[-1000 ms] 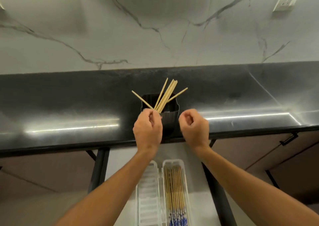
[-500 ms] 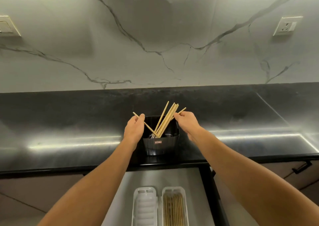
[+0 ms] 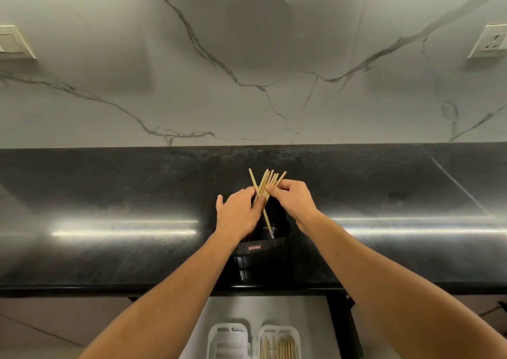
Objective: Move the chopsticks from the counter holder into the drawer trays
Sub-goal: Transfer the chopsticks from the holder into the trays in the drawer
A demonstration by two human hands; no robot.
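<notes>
A black holder stands on the black counter near its front edge. Several pale wooden chopsticks stick up out of it, bunched together. My left hand closes around the bunch from the left, and my right hand pinches it from the right. One chopstick slants down between my hands into the holder. Below, the open drawer holds two white trays: the left tray has no chopsticks in it, the right tray holds several.
A white marble wall rises behind the counter, with a switch plate at the left and a socket at the right. Cabinet fronts flank the open drawer.
Both hands have come together over the holder and gathered the spread chopsticks into one bunch. The view has tilted upward, so less of the drawer shows.
</notes>
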